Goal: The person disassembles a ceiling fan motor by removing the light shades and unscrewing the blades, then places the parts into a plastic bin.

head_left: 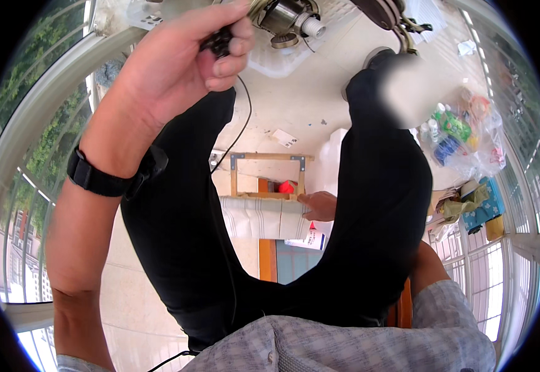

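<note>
My left hand [186,65] is raised at the upper left, its fingers curled around a small black ridged object [218,42] whose kind I cannot make out. A thin black cable [249,111] hangs below this hand and runs down between my legs. Just beyond the fingertips are dark, brassy metal lamp-like parts [282,18] with a white threaded end. My right hand [321,206] reaches low between my knees. Its fingers close on the right edge of a white striped cloth pad [261,217], beside a wooden frame [270,157] with metal corner brackets. My right leg hides part of that arm.
My black-trousered legs [381,204] stand wide apart around the pad. A clear plastic bag of colourful items [462,133] lies to the right, with a blue patterned box [479,208] behind it. A white plastic container [332,158] stands by my right knee. Barred windows line both sides.
</note>
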